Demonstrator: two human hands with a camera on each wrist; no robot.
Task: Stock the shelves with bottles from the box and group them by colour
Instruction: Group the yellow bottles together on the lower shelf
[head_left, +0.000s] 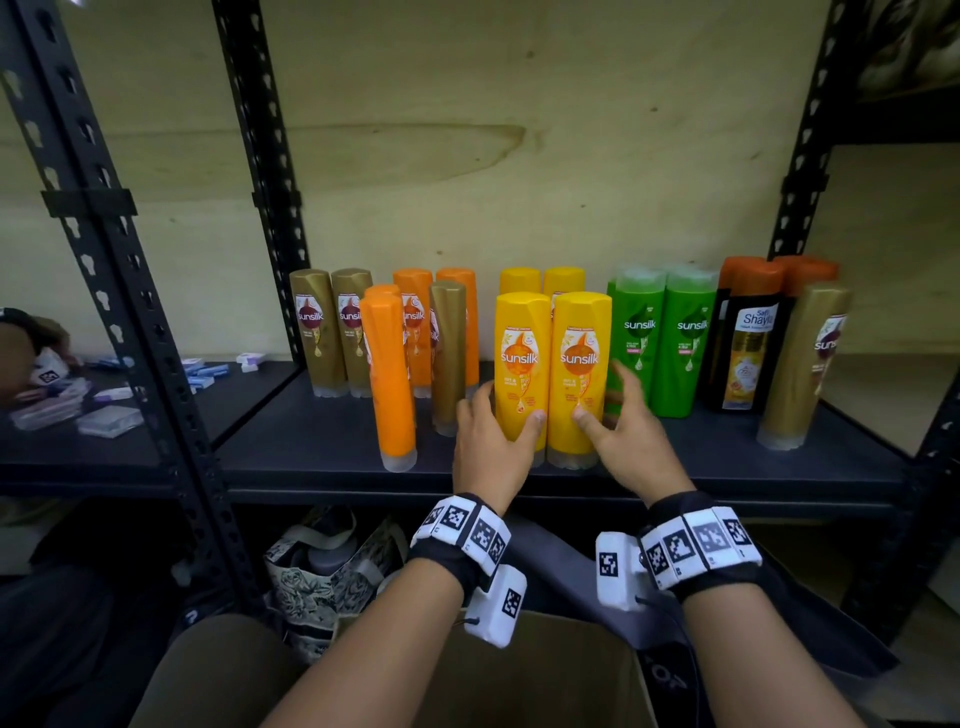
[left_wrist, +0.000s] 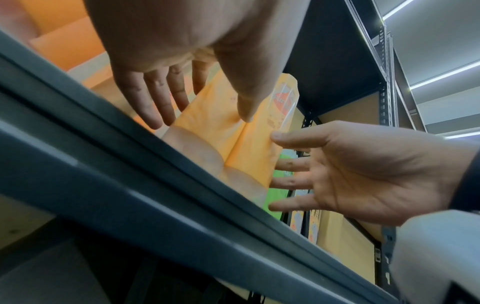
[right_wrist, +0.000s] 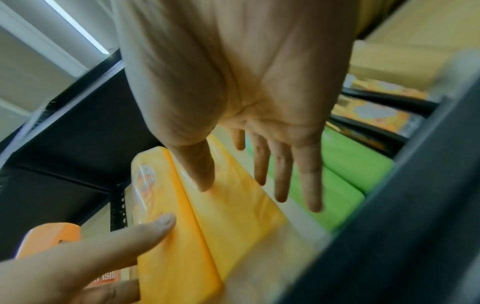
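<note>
Two yellow Sunsilk bottles stand upright side by side at the front of the dark shelf (head_left: 311, 447). My left hand (head_left: 506, 415) touches the left yellow bottle (head_left: 519, 358), thumb on its front and straight fingers along its left side. My right hand (head_left: 605, 400) has its thumb on the front of the right yellow bottle (head_left: 579, 364), fingers spread straight beside it. The left wrist view shows my left hand (left_wrist: 202, 115) and the right wrist view my right hand (right_wrist: 244, 191), both with straight fingers. Two more yellow bottles (head_left: 519, 280) stand behind.
Orange bottles (head_left: 387, 374) and gold bottles (head_left: 317, 332) stand left of the yellow ones, one gold bottle (head_left: 449, 353) among the orange. Green bottles (head_left: 685, 338), dark orange-capped bottles (head_left: 750, 353) and another gold bottle (head_left: 800, 374) stand right. A cardboard box (head_left: 545, 675) is below my wrists.
</note>
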